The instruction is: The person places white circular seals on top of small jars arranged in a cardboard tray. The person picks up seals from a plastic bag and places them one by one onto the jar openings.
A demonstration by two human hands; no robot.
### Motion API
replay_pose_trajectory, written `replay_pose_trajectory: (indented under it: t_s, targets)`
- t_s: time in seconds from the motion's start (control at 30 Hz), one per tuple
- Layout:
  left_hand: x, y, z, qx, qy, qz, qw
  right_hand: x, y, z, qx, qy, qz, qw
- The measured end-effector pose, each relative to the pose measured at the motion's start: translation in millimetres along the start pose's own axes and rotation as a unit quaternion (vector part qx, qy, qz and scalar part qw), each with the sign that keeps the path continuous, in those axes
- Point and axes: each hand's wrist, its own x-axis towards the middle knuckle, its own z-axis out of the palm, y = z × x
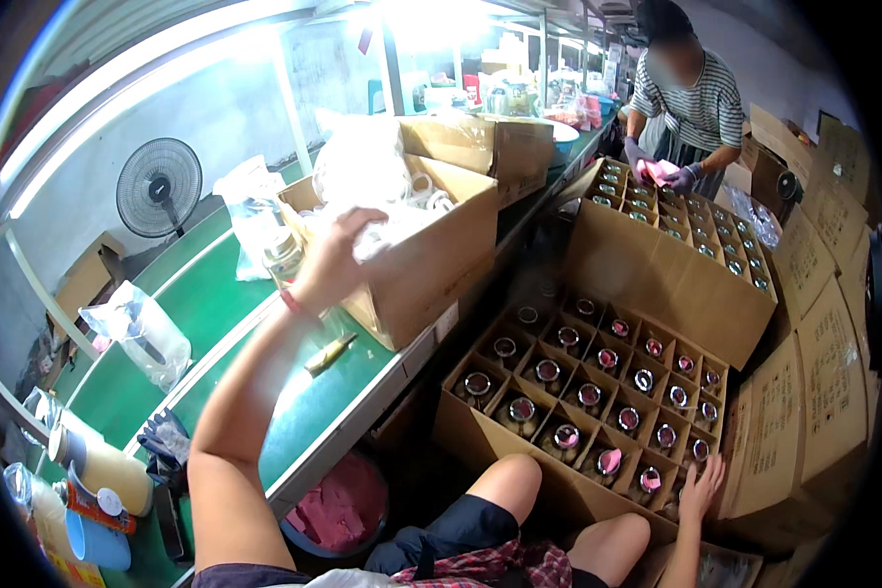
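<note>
My left hand is over the near side of an open cardboard box on the green bench, its fingers stretched toward the white items inside. Bright glare blurs these items, and their kind is unclear. Low on the right, my right hand rests with fingers apart at the near right corner of a divided carton. Glass jars with shiny rims stand upright in its compartments. Pink pieces show at several of the jar mouths.
Beyond, a person in gloves handles pink material over a second carton of jars. A basin of pink pieces sits below the bench. Stacked cartons line the right. A fan, blue cup and plastic bag are left.
</note>
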Motion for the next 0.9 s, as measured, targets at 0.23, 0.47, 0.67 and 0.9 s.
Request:
replay_pose_trajectory:
  t_s: [0.23,0.47,0.67,0.9]
  targets:
    - [79,-165,4,0.091,-0.314,-0.169,0.930,-23,8,10,0.041,-0.240,0.080,0.967]
    - [132,-155,93,0.131,-0.517,-0.038,0.845,-12,-19,-10,0.158,-0.146,0.126,0.968]
    - [123,-184,184,0.131,-0.559,-0.038,0.818,-28,-55,-22,0.194,-0.087,0.070,0.975]
    - [96,-249,216,0.256,-0.482,0.105,0.831,-23,-134,-38,0.301,-0.043,0.069,0.950]
